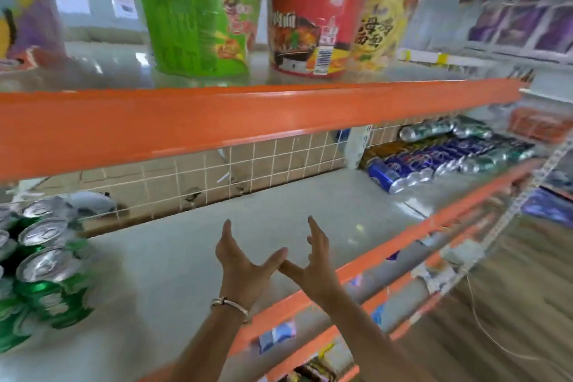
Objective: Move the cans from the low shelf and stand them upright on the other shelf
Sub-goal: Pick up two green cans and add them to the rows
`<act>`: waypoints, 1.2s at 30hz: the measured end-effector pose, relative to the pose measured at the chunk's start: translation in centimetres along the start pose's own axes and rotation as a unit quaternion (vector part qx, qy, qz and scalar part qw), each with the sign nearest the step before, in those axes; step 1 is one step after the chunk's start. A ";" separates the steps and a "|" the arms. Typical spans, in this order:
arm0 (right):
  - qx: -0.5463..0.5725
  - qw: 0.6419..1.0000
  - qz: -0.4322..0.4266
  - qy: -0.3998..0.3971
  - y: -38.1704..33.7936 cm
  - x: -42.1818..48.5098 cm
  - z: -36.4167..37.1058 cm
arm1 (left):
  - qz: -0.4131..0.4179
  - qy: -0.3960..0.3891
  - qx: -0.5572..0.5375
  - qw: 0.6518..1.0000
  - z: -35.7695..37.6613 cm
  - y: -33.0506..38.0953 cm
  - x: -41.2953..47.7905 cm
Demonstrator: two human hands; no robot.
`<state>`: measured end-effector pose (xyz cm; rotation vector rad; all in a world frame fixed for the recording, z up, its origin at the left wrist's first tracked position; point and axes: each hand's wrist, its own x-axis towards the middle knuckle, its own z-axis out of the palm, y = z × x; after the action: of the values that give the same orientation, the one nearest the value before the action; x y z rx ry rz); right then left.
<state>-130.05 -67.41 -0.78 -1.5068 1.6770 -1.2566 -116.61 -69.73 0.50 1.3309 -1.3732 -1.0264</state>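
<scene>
Both hands empty, hovering over the grey shelf

Left hand (240, 260) and right hand (313, 260) spread, fingers apart, thumbs touching, above the grey shelf (279, 205). Green cans (46, 270) stand upright at lower left; blue cans (403, 169) lie on their sides at right. Best reach right, grip one can round its middle, set it base-down.

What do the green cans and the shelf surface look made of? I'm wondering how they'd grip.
Green cans: apparently aluminium, with bare silvery shiny tops and glossy green printed sides. Shelf surface: a smooth pale grey board, possibly painted metal or laminate; its sheen reflects light. Its front edge is glossy orange.
</scene>
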 end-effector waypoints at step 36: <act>0.113 0.936 0.144 0.301 20.6 10.4 -46.9 | 0.057 -0.217 -0.074 0.972 54.8 14.7 2.9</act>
<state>-182.23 -65.91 1.84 -0.7353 1.9432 -1.7810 -173.24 -73.84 3.24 0.9374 -1.6350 -1.3668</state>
